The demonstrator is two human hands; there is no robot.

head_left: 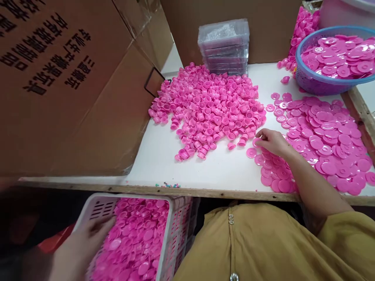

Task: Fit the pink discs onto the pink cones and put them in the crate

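Observation:
My right hand [272,142] is at the left edge of a spread of flat pink toy saucers [328,136], its fingers closed on the rim of one pink saucer [256,143]. Just left of it lies a heap of small pink toy cups [205,105] on the white tabletop [158,156]. Down at the lower left, my left hand [88,240] hangs over the side of a white plastic crate [171,234] filled with pink cups and saucers [140,234]. That hand is smeared by motion, and whether it holds anything is unclear.
A large cardboard box [73,117] stands at the table's left. Stacked clear plastic packs [224,47] sit behind the cups. A blue basket [325,84] of saucers is at the back right. Wooden strips [205,191] edge the table, with tiny coloured scraps near the front.

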